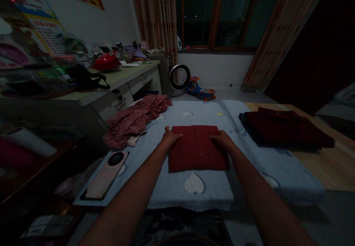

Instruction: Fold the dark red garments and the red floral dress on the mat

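A dark red folded shirt (194, 153) with small buttons down its middle lies as a neat rectangle on the blue cloth (163, 187) patterned with pale hearts. At its left edge, my left hand (170, 139) grips the fabric, thumb on top and one finger showing beyond the edge. My right hand (224, 141) holds the opposite edge, its thumb also on the upper face. Most fingers of both hands are hidden beside or under the shirt.
A crumpled red patterned garment (135, 118) and a pink phone (107, 176) lie to the left. Folded dark maroon clothes (285, 127) rest at right, by a wooden board (327, 164). A cluttered desk (124, 79) stands left; a ride-on toy (201, 90) sits beyond.
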`<state>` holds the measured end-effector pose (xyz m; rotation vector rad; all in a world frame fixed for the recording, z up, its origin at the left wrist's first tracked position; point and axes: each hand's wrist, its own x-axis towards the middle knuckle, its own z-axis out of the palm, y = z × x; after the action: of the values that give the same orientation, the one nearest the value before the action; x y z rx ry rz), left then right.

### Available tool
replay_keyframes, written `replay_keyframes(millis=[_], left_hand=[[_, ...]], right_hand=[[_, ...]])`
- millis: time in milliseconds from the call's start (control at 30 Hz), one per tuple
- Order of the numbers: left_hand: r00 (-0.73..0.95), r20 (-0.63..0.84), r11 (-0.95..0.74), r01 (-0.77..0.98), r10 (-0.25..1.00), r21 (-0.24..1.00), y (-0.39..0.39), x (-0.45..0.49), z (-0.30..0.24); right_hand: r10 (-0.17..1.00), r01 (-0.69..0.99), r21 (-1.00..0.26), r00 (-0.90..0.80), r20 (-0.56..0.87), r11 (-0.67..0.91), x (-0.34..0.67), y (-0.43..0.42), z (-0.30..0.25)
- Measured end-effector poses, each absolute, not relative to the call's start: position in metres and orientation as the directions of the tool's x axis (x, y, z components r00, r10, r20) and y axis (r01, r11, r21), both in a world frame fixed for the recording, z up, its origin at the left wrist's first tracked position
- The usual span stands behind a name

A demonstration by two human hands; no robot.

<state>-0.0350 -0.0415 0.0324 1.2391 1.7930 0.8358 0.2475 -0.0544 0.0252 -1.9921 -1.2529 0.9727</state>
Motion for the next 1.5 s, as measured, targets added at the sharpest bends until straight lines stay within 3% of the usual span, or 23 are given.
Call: replay_keyframes(millis=[100,267,367,500,633,733,833,933,1033,1133,1300,1400,1500], left_hand=[[-0.155,-0.449,0.463,0.071,0.880,0.883,-0.038,-0.032,0.039],[0.058,-0.540,0.543,-0.072,0.840,0.836,-0.043,-0.034,0.047],[0.131,-0.563,0.578,-0.157,0.816,0.801,-0.045,-0.036,0.052],[0.200,-0.424,0.468,-0.327,0.883,0.821,-0.047,-0.039,0.071],[0.130,-0.087,0.130,-0.372,0.988,0.919,-0.039,-0.037,0.100],[-0.014,0.161,-0.159,-0.271,0.987,0.950,-0.024,-0.034,0.114],[-0.073,0.342,-0.345,-0.033,0.937,0.938,-0.014,-0.037,0.112],[-0.006,0.476,-0.466,0.197,0.879,0.863,-0.023,-0.045,0.094],[0.093,0.555,-0.543,0.393,0.827,0.742,-0.051,-0.057,0.067],[0.273,0.523,-0.583,0.498,0.808,0.642,-0.087,-0.069,0.038],[0.523,0.312,-0.605,0.613,0.793,0.509,-0.132,-0.092,0.014],[0.578,0.192,-0.596,0.675,0.793,0.435,-0.140,-0.097,0.028],[0.550,0.197,-0.574,0.691,0.812,0.440,-0.136,-0.082,0.053]], right_hand=[[0.882,0.333,-0.818,0.219,-0.417,-0.469,0.244,-0.054,0.033],[0.838,-0.026,-0.838,0.023,-0.546,-0.545,0.248,-0.060,0.042],[0.848,-0.121,-0.840,-0.057,-0.526,-0.529,0.252,-0.065,0.048],[0.895,-0.168,-0.880,-0.067,-0.440,-0.445,0.260,-0.067,0.067],[0.976,-0.233,-0.948,-0.034,-0.216,-0.218,0.266,-0.056,0.095],[1.000,-0.222,-0.975,-0.001,0.018,0.017,0.266,-0.040,0.110],[0.982,-0.156,-0.969,0.057,0.183,0.190,0.263,-0.027,0.109],[0.967,-0.087,-0.965,0.073,0.242,0.248,0.259,-0.034,0.093],[0.978,-0.045,-0.977,0.015,0.209,0.210,0.260,-0.063,0.067],[0.978,0.059,-0.981,-0.105,0.179,0.186,0.268,-0.100,0.037],[0.971,0.343,-0.909,-0.078,0.224,0.237,0.301,-0.142,-0.002],[0.967,0.485,-0.841,-0.040,0.251,0.239,0.320,-0.151,-0.002],[0.942,0.605,-0.760,0.046,0.334,0.239,0.312,-0.147,0.015]])
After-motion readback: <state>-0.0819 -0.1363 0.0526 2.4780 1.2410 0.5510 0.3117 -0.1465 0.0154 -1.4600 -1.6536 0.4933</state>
